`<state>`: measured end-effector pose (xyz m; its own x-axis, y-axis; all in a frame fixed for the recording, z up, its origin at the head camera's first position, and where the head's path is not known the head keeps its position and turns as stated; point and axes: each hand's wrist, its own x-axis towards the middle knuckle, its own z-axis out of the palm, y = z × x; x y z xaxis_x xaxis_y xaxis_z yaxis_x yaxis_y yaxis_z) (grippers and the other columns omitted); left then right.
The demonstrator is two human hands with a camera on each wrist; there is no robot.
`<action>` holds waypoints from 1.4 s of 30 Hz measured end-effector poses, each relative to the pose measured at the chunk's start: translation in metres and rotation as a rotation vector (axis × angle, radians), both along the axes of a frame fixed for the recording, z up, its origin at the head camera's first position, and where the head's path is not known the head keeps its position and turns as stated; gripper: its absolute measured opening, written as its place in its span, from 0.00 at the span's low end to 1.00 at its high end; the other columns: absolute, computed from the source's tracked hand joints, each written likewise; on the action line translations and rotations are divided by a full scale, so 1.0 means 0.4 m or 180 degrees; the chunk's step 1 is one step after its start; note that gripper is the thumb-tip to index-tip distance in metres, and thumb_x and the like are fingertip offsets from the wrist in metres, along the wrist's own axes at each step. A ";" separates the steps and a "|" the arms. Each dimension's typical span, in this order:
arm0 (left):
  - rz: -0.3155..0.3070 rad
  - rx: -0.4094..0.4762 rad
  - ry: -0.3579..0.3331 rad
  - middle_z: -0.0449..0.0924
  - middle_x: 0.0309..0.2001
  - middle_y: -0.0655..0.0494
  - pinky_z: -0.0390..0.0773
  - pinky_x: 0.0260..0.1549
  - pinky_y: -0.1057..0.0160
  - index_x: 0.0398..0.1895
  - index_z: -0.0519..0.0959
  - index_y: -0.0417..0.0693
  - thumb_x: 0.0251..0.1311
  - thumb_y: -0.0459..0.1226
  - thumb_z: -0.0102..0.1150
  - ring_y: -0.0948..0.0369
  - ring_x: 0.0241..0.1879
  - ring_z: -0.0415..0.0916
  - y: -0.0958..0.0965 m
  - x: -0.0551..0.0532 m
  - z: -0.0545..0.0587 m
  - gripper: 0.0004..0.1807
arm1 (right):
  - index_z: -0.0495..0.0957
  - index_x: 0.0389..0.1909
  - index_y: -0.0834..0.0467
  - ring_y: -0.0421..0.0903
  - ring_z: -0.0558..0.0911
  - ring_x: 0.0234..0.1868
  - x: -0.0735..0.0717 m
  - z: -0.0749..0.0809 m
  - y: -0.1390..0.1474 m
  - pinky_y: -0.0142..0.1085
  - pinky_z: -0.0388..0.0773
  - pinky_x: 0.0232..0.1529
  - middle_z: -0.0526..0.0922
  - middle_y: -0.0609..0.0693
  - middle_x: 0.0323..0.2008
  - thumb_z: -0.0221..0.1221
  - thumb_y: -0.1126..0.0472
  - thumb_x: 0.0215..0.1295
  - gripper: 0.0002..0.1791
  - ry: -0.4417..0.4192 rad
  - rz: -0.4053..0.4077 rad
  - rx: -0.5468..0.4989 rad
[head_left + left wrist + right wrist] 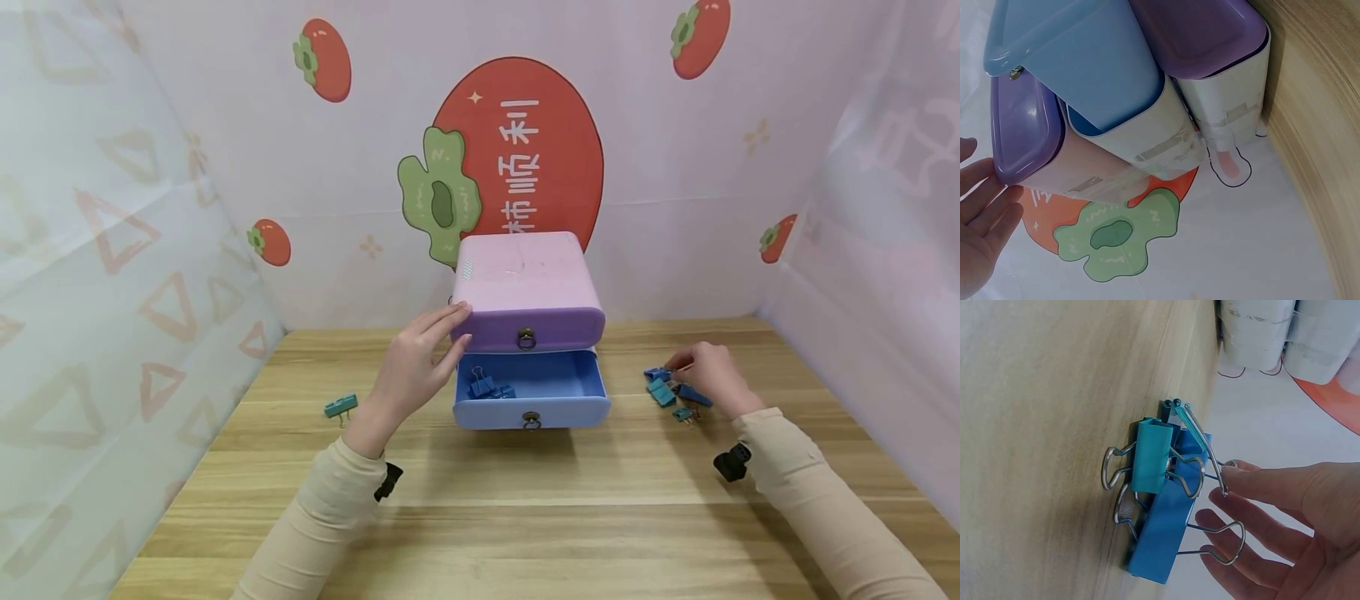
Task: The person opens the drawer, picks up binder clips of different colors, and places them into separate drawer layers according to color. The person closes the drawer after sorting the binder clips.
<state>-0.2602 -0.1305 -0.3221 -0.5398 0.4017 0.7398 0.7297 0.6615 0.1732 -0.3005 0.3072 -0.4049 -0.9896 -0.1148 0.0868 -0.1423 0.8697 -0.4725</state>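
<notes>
My left hand (411,367) rests its fingertips on the left side of the pink-topped drawer unit (525,271), beside the closed purple drawer (487,332). Below that, the blue drawer (491,414) is pulled out and holds several blue binder clips (482,384). To the right of the unit, my right hand (712,379) pinches at a binder clip (657,374) in a small pile. In the right wrist view, its thumb tip meets a wire handle (1210,453). A teal binder clip (1152,456) and a long blue binder clip (1163,531) lie close by.
A lone teal binder clip (341,406) lies on the wooden table (510,517) left of the unit. Another purple drawer (1204,37) sits below the blue one. A printed backdrop (360,167) stands right behind the unit, with side walls at left and right.
</notes>
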 end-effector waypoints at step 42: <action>0.0029 -0.0036 0.0038 0.79 0.56 0.49 0.78 0.53 0.58 0.56 0.78 0.42 0.62 0.38 0.59 0.54 0.56 0.77 -0.002 -0.002 0.002 0.20 | 0.83 0.42 0.65 0.58 0.83 0.37 0.001 -0.002 -0.015 0.50 0.80 0.36 0.84 0.63 0.39 0.57 0.65 0.65 0.10 0.0473 -0.0228 0.0054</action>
